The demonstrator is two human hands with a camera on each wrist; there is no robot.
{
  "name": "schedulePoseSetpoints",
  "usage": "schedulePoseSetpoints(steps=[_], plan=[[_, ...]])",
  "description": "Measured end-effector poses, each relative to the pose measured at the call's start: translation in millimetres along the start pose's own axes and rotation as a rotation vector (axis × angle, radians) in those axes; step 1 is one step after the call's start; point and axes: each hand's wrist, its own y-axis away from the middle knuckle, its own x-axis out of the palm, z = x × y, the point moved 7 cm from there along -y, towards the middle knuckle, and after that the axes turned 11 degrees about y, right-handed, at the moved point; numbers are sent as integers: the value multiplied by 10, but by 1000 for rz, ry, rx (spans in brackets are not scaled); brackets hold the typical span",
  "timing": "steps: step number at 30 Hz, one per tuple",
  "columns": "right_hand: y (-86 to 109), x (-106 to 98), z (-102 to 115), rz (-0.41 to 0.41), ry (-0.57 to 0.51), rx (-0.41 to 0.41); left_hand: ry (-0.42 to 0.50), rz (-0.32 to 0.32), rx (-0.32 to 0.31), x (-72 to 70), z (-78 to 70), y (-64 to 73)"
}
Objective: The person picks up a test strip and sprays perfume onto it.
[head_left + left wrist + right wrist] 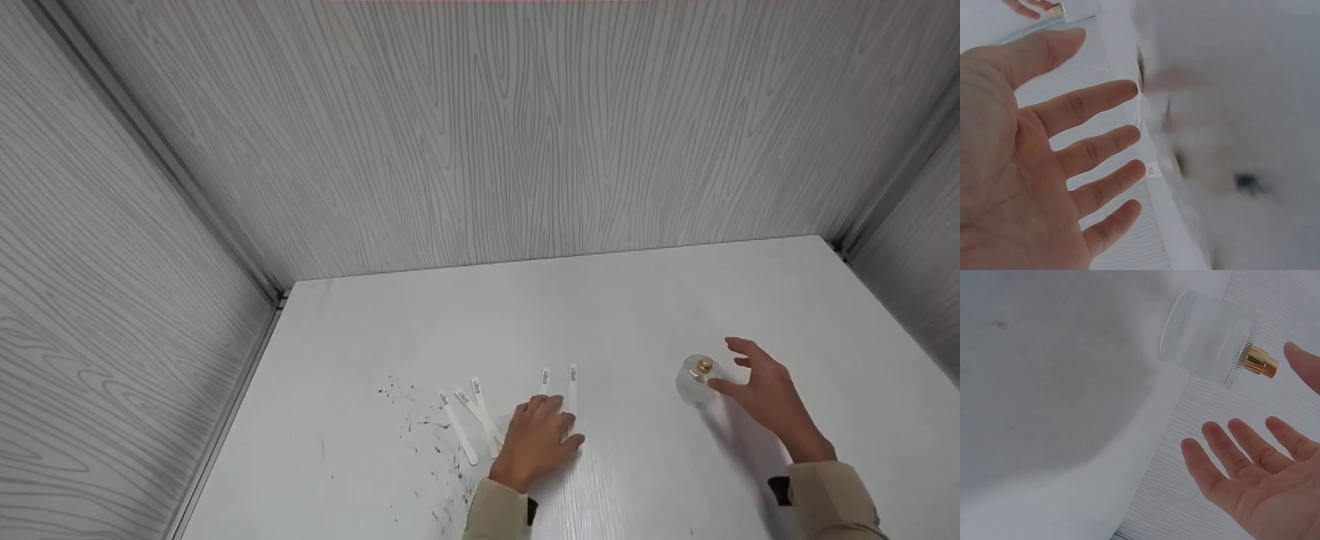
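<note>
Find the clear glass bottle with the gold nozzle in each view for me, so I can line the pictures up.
Head: glass bottle right of centre on the table, just left of the right hand.
Left wrist: only a gold-tipped sliver shows at the top edge.
Right wrist: upper centre, large, above the open fingers.
Shared landmark: its gold nozzle.

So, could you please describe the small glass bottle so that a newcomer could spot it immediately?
Start at the white table and look to its right half, just in front of the open right hand. The glass bottle stands there alone, clear and round with a gold top, unlike the flat white paper strips by the left hand.
</note>
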Motion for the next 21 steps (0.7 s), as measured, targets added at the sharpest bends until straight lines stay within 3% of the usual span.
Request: schedulePoseSetpoints(steps=[4, 7, 10, 16, 21], plan=[[-8, 10, -18, 9, -3, 22, 430, -35, -150, -8, 107, -120], [-8, 12, -24, 9, 0, 30, 597, -103, -229, -25, 172, -169], [-14, 12, -24, 1, 3, 28, 649, -165, -276, -27, 235, -191], [-25, -6, -25, -37, 1, 20, 717, -180, -382, 33, 332, -204], [-35, 2, -20, -35, 26, 17, 670, -208, -430, 69, 329, -239]])
